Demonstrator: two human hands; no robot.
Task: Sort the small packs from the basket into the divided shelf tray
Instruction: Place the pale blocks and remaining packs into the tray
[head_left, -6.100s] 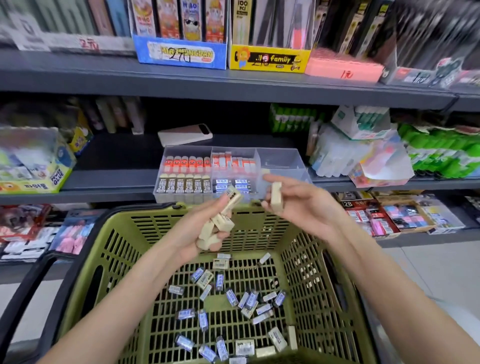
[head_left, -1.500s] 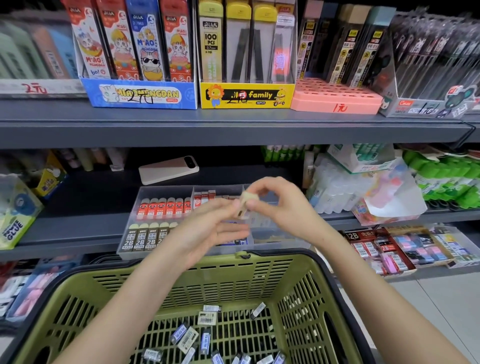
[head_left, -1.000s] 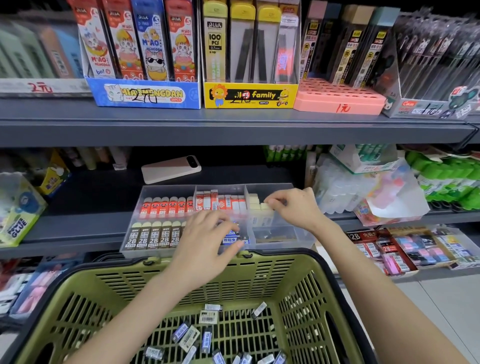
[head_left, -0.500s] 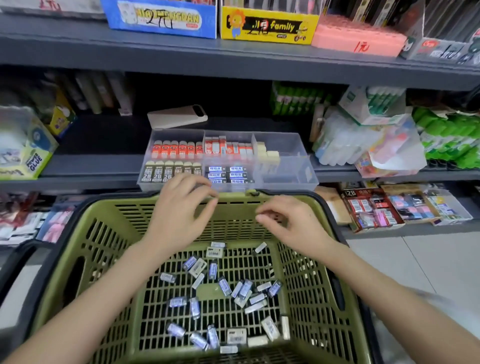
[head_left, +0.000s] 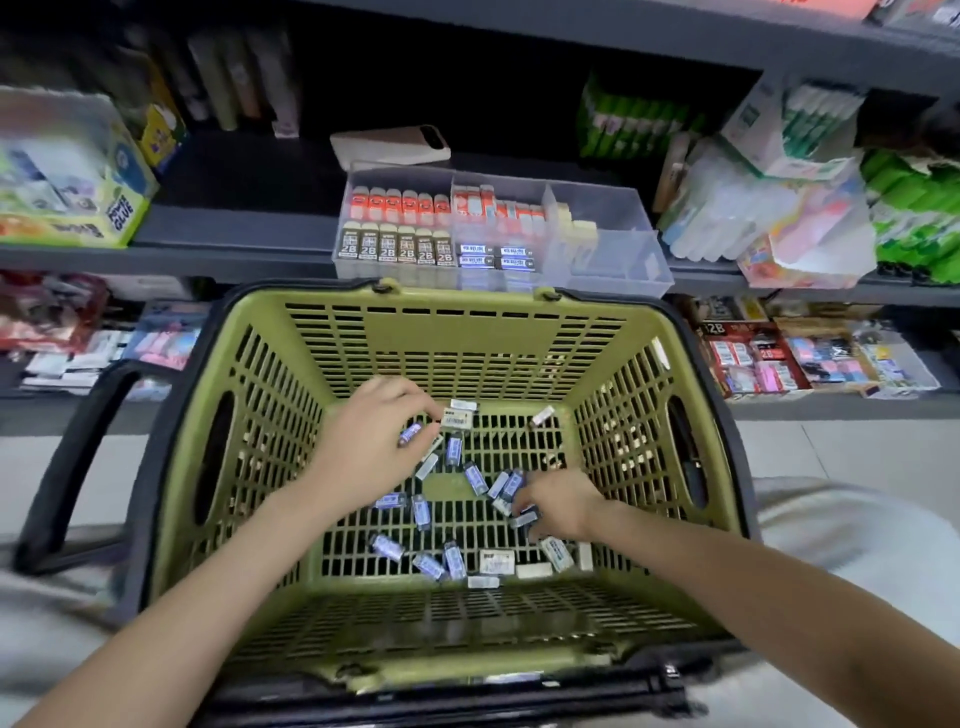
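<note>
Dropping from tray (head_left: 631, 236) to basket (head_left: 467, 338), left hand (head_left: 363, 452) and right hand (head_left: 560, 506) curl fingers (head_left: 408, 397) over small packs (head_left: 387, 545); grips unclear.

one view only, from a wide-angle camera worn on the person's head, above and just behind the near rim of the green basket (head_left: 467, 343). it faces forward and steeply down into the basket, close enough that the basket fills the middle of the frame. the divided tray (head_left: 613, 270) and the shelf (head_left: 234, 254) lie beyond the basket's far rim, higher in frame, and the lens bends the edges there.
</note>
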